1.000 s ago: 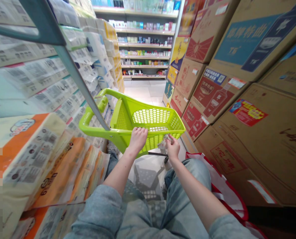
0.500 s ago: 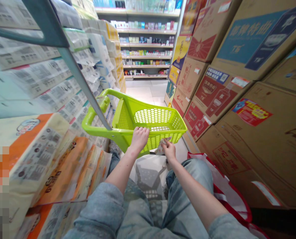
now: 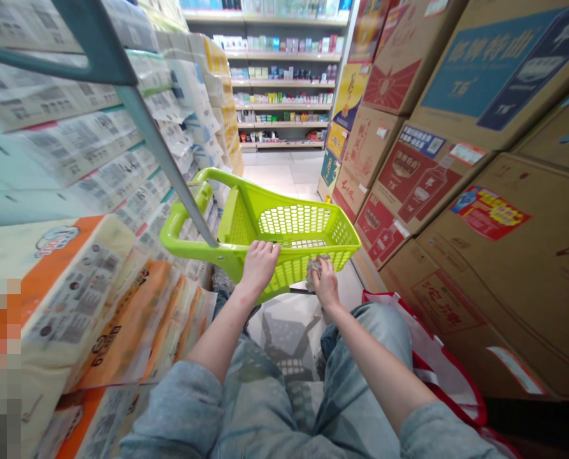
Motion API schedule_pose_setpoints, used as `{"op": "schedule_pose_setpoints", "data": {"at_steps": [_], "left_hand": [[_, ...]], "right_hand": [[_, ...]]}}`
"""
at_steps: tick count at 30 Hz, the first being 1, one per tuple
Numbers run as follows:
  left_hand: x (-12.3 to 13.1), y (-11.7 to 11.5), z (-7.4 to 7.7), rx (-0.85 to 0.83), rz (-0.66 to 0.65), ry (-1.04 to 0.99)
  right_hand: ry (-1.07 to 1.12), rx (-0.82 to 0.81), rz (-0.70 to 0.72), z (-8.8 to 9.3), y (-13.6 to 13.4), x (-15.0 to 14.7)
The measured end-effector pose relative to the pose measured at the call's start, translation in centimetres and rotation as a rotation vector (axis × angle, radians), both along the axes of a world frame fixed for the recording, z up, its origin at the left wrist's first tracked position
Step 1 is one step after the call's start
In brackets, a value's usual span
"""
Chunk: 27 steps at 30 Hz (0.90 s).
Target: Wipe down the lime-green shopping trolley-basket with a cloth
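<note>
1. Green and plastic: see the basket (image 3: 287, 275) between wrapped packs (image 3: 116, 338) and cartons (image 3: 437, 268), clamped at the near rim in the grip of the left hand (image 3: 260, 260)
2. Pinching crumpled cloth (image 3: 311, 273) in the right hand (image 3: 326, 287) at its outer wall; could snag on mesh holes if dragged
3. Might tip or skid the basket by pressing harder than bracing
4. Could nudge the red-edged bag (image 3: 434, 350) by shifting sideways

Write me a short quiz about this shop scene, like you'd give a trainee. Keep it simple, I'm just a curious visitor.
1. True or false: the left grip lies over the rim of the green basket.
2. What is in the right grip? a) a bottle; b) a crumpled cloth; c) a pen.
3. Fill in: the stacked cardboard boxes stand on the person's ____ side.

Key: 1. True. 2. b. 3. right.
</note>
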<state>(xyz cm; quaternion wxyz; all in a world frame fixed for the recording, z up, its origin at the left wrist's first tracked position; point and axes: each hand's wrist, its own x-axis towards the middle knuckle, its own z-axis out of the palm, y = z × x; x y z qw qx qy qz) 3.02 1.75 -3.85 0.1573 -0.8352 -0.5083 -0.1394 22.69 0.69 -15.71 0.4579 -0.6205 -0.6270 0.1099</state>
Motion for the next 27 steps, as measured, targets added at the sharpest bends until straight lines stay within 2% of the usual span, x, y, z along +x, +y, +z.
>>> {"op": "schedule_pose_setpoints", "data": {"at_steps": [8,13,16,19,24,27], "left_hand": [[0.3,0.0,0.0,-0.025,-0.005,-0.011],[0.2,0.0,-0.2,0.002,0.012,-0.004],[0.2,0.0,-0.2,0.014,0.02,0.013],[0.3,0.0,-0.2,0.009,0.024,0.009],[0.4,-0.2,-0.1,0.001,0.022,-0.015],[0.4,-0.3,-0.1,-0.006,0.017,-0.028]], "right_hand": [[-0.108,-0.113,-0.021,0.1,1.6,-0.2],[-0.16,-0.093,0.06,-0.3,0.8,0.6],[-0.122,-0.084,0.114,-0.7,-0.3,0.5],[-0.017,-0.058,0.07,-0.3,-0.7,-0.2],[0.023,-0.027,0.054,0.9,0.1,-1.3],[0.029,-0.011,0.027,0.6,0.5,-1.8]]}}
